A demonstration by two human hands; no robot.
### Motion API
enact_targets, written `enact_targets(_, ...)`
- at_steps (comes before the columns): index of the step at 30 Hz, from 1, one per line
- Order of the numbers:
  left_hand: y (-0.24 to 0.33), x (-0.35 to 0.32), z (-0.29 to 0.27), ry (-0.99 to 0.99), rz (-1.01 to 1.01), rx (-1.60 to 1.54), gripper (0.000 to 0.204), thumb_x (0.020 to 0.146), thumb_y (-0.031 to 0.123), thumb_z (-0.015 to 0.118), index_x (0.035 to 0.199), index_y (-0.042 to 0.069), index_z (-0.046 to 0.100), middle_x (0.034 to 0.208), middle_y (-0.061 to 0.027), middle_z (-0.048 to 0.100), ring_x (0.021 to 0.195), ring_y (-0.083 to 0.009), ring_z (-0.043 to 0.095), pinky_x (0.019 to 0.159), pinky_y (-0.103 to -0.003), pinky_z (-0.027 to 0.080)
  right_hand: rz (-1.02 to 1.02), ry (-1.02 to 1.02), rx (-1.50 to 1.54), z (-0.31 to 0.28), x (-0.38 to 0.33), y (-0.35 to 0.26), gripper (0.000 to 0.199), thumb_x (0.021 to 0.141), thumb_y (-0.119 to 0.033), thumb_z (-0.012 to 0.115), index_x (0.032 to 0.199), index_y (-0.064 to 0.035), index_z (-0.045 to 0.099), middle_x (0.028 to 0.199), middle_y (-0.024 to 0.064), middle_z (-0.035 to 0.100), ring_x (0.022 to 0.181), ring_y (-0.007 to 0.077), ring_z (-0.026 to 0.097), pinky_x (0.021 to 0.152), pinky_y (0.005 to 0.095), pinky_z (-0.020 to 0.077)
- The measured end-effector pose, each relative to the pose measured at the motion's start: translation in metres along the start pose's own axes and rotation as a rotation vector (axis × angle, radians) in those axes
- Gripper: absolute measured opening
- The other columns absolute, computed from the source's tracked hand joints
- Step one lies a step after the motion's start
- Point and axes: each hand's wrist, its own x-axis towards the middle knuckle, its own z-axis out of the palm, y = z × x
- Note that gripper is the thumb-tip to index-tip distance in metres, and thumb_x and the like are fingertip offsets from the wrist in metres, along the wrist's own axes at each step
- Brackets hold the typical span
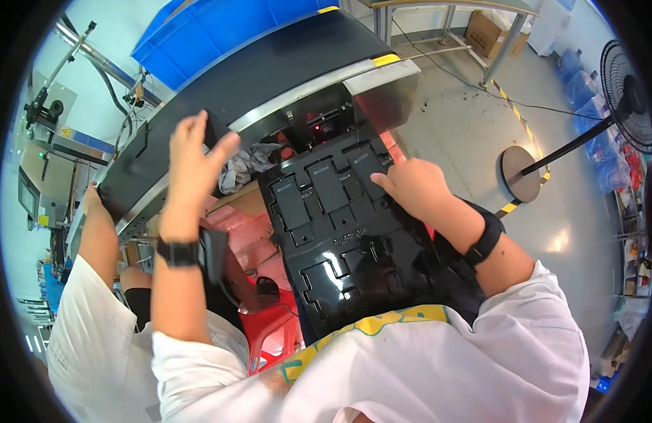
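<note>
A black molded plastic tray leans across my lap, tilted up toward the conveyor. Three flat black rectangular devices, one of them the middle device, lie in its far row of recesses; the nearer recesses hold nothing. My right hand is closed at the tray's right edge, thumb on top beside the right-hand device; its other fingers are mostly hidden. Over the near edge of the conveyor belt my left hand is raised with fingers spread. Just behind those fingers is a dark flat-sided piece, only partly visible.
To my left, another person's hand rests at the conveyor's edge. A blue bin stands beyond the belt. Grey cloth is bunched below the conveyor, above a red stool. A black standing fan is on the right.
</note>
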Motion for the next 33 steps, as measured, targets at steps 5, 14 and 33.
enact_targets(5, 0.1, -0.113, -0.041, -0.398, 0.307, -0.367, 0.075, 0.067, 0.037, 0.078, 0.126, 0.0, 0.048, 0.126, -0.0203, 0.044, 0.117, -0.0378, 0.043, 0.101, -0.05, 0.034, -0.101, -0.015, -0.012, 0.002, 0.014, 0.009, 0.046, 0.085, -0.047, 0.055, 0.068, -0.0056, 0.065, 0.062, 0.0123, 0.06, 0.066, 0.032, 0.061, 0.063, 0.0403, 0.0481)
enact_targets(14, 0.12, -0.239, -0.016, -0.5, 0.308, -0.27, 0.072, 0.074, 0.044, 0.07, 0.124, -0.002, 0.048, 0.135, -0.02, 0.042, 0.126, -0.0357, 0.04, 0.106, -0.056, 0.024, -0.512, 0.313, -0.133, 0.003, -0.016, 0.01, 0.042, 0.074, -0.014, 0.069, 0.115, -0.0135, 0.059, 0.124, 0.0036, 0.054, 0.118, 0.0186, 0.049, 0.099, 0.0456, 0.0355)
enact_targets(33, 0.123, -0.24, -0.015, -0.308, 0.291, -0.249, 0.047, 0.078, 0.03, 0.071, 0.11, -0.002, 0.057, 0.131, -0.02, 0.049, 0.124, -0.0293, 0.048, 0.103, -0.049, 0.031, -0.497, -0.48, 0.026, -0.153, 0.021, -0.034, 0.036, 0.09, -0.033, 0.057, 0.113, -0.0062, 0.064, 0.112, 0.0112, 0.063, 0.099, 0.0212, 0.061, 0.087, 0.0329, 0.047)
